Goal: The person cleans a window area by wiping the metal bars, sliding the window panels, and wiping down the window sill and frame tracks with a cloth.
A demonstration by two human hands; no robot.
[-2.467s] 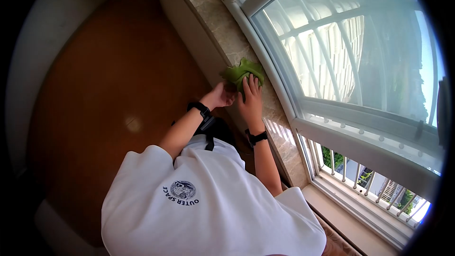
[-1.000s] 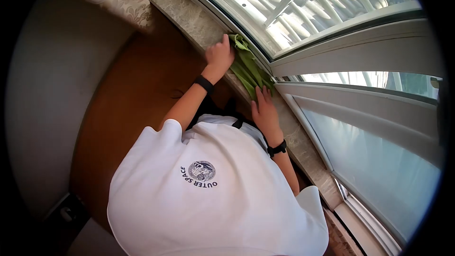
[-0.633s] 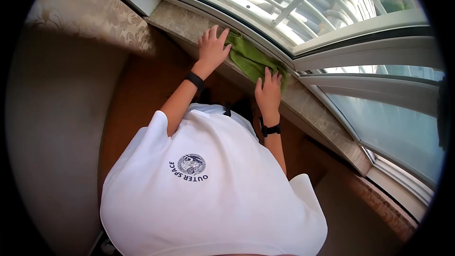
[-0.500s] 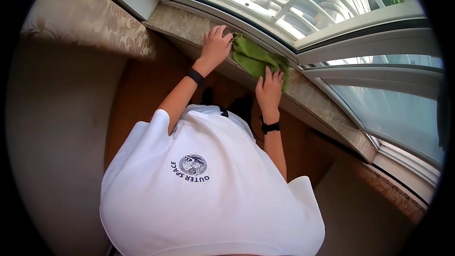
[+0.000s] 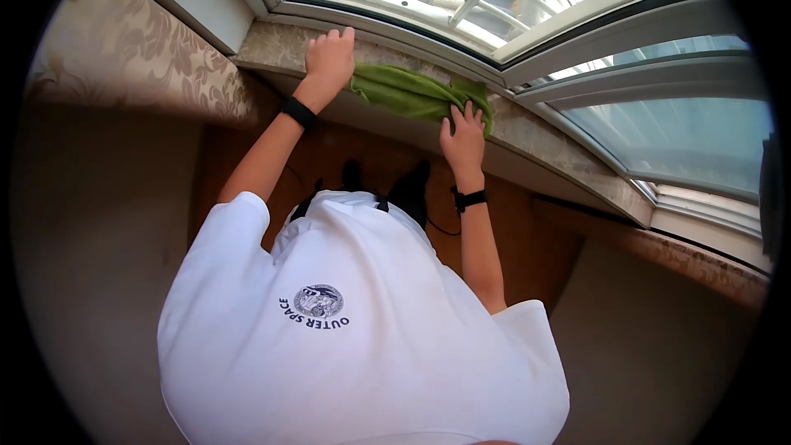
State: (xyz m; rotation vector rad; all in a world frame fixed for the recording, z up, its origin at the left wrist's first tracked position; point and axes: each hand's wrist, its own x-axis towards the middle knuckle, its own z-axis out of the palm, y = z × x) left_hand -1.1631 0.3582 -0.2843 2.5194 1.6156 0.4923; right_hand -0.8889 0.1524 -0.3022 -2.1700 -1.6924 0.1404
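A green cloth (image 5: 400,91) lies stretched along the stone windowsill (image 5: 284,39), part of it draping over the front edge. At its left end my left hand (image 5: 329,62) is closed on the cloth, fingers curled near the window frame; the gripped part is hidden. My right hand (image 5: 465,144) holds the other end with bent fingers against the sill, and the folds gather around its fingertips. Dark bands circle both wrists.
A white window frame (image 5: 387,29) rises behind the sill, with bars and roof tiles outside. To the right, an open window sash (image 5: 659,136) leans inward. Patterned wallpaper (image 5: 165,58) covers the left wall. Feet stand on the brown floor (image 5: 503,222) below.
My left hand has moved left along the sill, drawing the cloth out longer and flatter. My right hand remains on the cloth's right end. The view has shifted slightly.
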